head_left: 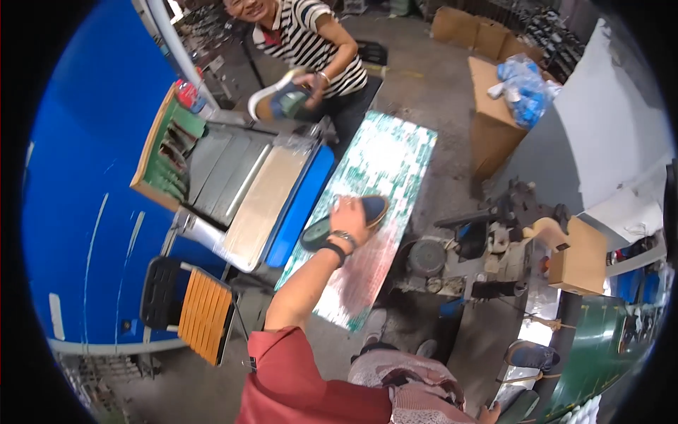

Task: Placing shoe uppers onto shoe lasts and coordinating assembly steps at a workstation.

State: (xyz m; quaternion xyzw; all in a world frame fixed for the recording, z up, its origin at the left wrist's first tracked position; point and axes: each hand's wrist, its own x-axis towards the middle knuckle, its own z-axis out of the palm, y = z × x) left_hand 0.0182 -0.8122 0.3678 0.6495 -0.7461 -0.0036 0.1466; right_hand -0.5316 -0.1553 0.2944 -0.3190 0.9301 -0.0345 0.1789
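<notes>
My left hand point(348, 220) is closed over the middle of a dark blue shoe point(375, 208) with a tan edge, which lies on a green-and-white patterned table top point(402, 148). On the other side of the hand a dark green part point(316, 235) shows; whether it belongs to the same shoe is hidden by my fingers. At the lower edge, my right hand point(487, 414) shows only in part, beside a dark green shoe-shaped piece point(520, 408). Its grip cannot be made out. Another dark shoe point(532, 355) sits just beyond that piece.
Across the table, a co-worker in a striped shirt point(300, 28) holds a shoe point(279, 99). A tray-topped bench point(261, 205) stands left, with a slatted stool point(205, 314) nearer. On the right are a machine point(487, 244), a cardboard box point(579, 258) and a green surface point(590, 346).
</notes>
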